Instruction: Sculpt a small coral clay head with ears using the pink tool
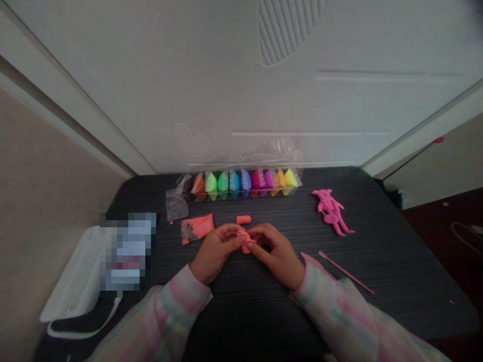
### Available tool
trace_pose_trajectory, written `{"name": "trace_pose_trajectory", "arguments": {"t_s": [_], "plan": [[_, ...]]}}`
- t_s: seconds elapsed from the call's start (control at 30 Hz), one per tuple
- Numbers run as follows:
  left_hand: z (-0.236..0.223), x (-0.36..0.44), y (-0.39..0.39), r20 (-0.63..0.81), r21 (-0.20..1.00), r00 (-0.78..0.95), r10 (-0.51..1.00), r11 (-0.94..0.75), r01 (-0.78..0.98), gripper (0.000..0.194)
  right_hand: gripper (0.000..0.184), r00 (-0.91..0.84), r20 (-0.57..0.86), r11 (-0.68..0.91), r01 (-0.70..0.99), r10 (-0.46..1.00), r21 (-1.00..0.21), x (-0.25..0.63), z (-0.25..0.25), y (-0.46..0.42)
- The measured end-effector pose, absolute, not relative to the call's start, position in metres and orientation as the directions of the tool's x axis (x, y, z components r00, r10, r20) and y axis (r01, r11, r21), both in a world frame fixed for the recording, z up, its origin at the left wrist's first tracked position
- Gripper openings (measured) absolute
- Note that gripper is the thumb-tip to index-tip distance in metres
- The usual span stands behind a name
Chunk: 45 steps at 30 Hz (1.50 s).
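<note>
A small lump of coral-orange modelling clay [246, 242] is pinched between my two hands over the middle of the dark table. My left hand [216, 251] presses it with thumb and fingers from the left. From the other side my right hand [278, 254] grips the same lump. Just beyond the fingers lies a short orange clay roll [243, 219]. Beside my left hand rests an opened packet of orange clay [198, 227]. A pink clay figure [331, 212] lies at the right. Two pink tools lie near my right sleeve: a thin stick [347, 273] and a flatter blade [315, 263], partly covered.
Along the back of the black table [241, 317] runs a row of coloured clay packets [245, 184] in clear plastic. A torn clear wrapper [176, 205] sits left of it. At the left are a blurred-out phone [132, 251], its white cable [90, 332] and a white object [75, 276].
</note>
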<state>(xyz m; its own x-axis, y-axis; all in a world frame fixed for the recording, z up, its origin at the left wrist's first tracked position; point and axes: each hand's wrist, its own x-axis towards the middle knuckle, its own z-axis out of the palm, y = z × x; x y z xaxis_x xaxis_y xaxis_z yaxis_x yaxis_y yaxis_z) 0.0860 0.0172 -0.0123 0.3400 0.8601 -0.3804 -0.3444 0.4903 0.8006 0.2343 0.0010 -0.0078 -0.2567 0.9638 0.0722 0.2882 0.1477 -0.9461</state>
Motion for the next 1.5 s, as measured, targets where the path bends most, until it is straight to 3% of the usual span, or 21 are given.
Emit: {"name": "trace_pose_trajectory", "arguments": {"t_s": [0.17,0.23,0.5,0.67,0.9,1.13,1.5], "plan": [[-0.0136,0.0849,0.0182,-0.335,0.881,0.224,0.915,0.389,-0.271,0.011,0.043,-0.353,0.118,0.239,0.324,0.928,-0.915,0.2346,-0.0085,0.0001],[-0.0132,0.085,0.0181,-0.301,0.916,0.19,0.934,0.339,-0.214,0.011,0.047,-0.359,0.121,0.251,0.34,0.925,-0.906,0.2341,-0.0094,0.0],[-0.0094,0.0839,0.0125,-0.228,0.955,0.185,0.956,0.257,-0.151,0.011,0.023,-0.296,0.018,0.119,0.329,0.955,-0.937,0.2352,-0.0091,0.0013],[-0.0103,0.0855,0.0089,-0.261,0.895,0.368,0.893,0.366,-0.255,0.025,0.015,-0.24,-0.108,-0.041,0.269,0.965,-0.962,0.2376,-0.0114,0.0031],[-0.0111,0.0879,0.0105,-0.309,0.865,0.399,0.863,0.43,-0.259,0.02,0.009,-0.235,-0.142,-0.113,0.132,0.961,-0.985,0.2367,-0.0118,0.0035],[-0.0135,0.0881,0.0136,-0.288,0.835,0.356,0.889,0.415,-0.361,0.017,0.016,-0.211,-0.173,-0.177,-0.002,0.962,-0.984,0.2375,-0.0127,0.0024],[-0.0136,0.0889,0.0145,-0.271,0.855,0.312,0.911,0.377,-0.358,0.015,0.009,-0.268,-0.001,0.04,0.148,0.963,-0.988,0.2424,-0.0115,0.0037]]}}
